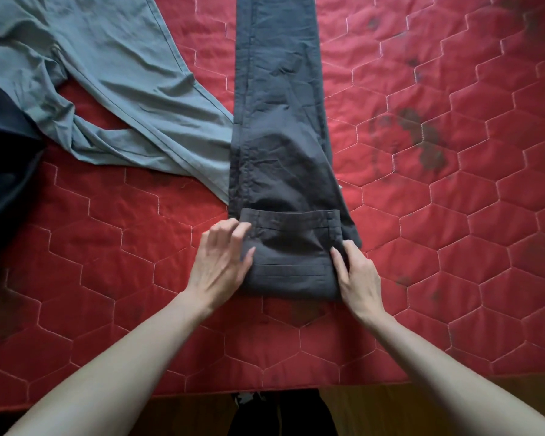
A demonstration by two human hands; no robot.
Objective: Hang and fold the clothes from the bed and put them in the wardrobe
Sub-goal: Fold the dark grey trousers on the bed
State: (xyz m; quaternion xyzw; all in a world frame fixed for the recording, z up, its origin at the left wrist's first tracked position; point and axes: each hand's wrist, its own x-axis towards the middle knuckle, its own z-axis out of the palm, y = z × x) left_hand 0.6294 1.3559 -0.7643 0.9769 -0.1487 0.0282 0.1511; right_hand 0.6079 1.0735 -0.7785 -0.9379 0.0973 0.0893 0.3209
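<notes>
I look down on a red quilted bedspread with a stitched hexagon pattern (453,215) that fills most of the head view. A pair of dark grey cotton trousers (280,105) lies flat on it, folded lengthwise, and runs from the centre straight up to 12 o'clock. Its near end is turned over into a thick rectangular fold (291,262), with a waistband seam showing at the top of this fold.

My left hand (221,262) rests at the 9 o'clock side of the fold; its fingers are straight and a little spread, with the tips touching the cloth, so this hand grips nothing. My right hand (357,275) is at the 3 o'clock side; the thumb lies on top of the fold and the fingers curl around its edge, so it holds the fold.

At 10 o'clock a light grey-green garment of thin fabric (107,83) lies crumpled, and one of its edges goes under the trousers. At 9 o'clock, at the frame's edge, there is a dark navy cloth (4,171). Toward 6 o'clock, past the bed's edge, a wooden floor (375,413) is visible.
</notes>
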